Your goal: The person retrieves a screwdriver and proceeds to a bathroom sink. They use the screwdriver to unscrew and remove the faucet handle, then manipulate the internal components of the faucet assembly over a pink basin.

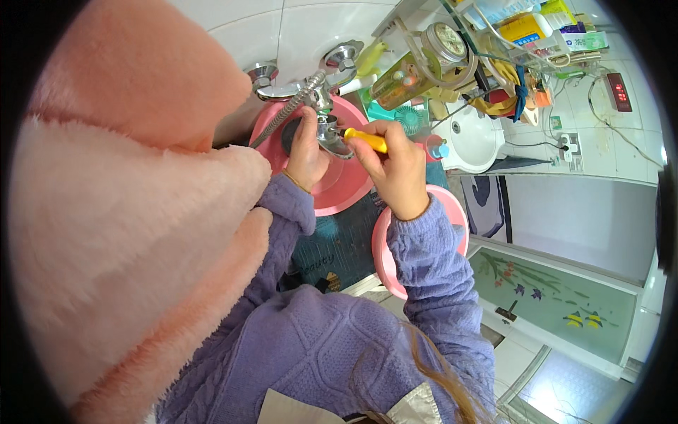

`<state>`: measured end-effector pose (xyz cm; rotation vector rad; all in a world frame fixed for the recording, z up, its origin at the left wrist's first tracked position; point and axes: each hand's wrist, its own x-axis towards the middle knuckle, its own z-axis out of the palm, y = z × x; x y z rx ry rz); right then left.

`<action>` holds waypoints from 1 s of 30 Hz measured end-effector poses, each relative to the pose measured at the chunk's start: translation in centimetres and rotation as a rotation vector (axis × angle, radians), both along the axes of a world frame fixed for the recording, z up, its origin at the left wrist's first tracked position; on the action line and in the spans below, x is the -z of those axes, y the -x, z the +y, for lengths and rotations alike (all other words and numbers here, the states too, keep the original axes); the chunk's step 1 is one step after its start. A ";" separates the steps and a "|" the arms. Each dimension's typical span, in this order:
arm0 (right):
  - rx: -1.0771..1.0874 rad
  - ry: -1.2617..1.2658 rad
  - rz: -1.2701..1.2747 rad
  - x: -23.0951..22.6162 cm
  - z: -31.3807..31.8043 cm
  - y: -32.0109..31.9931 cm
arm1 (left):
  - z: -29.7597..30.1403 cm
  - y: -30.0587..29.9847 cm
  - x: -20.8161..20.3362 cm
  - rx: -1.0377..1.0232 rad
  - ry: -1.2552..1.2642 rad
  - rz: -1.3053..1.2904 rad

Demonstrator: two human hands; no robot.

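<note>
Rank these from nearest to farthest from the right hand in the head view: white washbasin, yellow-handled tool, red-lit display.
1. Yellow-handled tool: held in the right hand.
2. White washbasin: to the hand's right.
3. Red-lit display: far right, on the tiled wall.

The sweater [318, 332] is lavender purple and chunky, raised ridges tracing diamonds over a textured chest. The right sleeve [441, 272], behind the right grip [397, 169], is loose and cable-knit; the left sleeve [291, 201], behind the left grip [307, 155], is matching purple with soft folds. A thin yellowish band [296, 181] rings the left wrist. Farthest from both grips lie a pale, cream collar [296, 408] and strands of long hair [439, 367].
</note>
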<state>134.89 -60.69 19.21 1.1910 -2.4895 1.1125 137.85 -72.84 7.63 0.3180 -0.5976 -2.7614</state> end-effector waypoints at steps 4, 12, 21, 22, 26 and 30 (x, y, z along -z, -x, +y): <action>0.033 0.019 0.001 -0.2 -0.3 0.3 | 0.0 0.0 -0.4 -0.022 0.060 0.009; -0.013 -0.192 -0.255 -1.2 -0.6 1.8 | 3.6 -1.7 2.3 0.027 -0.166 -0.095; -0.089 -0.077 -0.148 2.7 2.9 -0.7 | 1.6 -2.8 4.3 0.118 -0.107 0.078; -0.079 -0.070 -0.161 2.9 3.2 -1.2 | 1.7 -3.1 4.4 0.137 -0.118 0.079; -0.028 -0.022 -0.161 3.6 4.9 -3.4 | 2.1 -4.5 4.4 0.189 -0.096 0.081; 0.046 0.014 -0.263 5.7 7.3 -5.5 | 2.5 -6.1 3.5 0.273 -0.097 0.018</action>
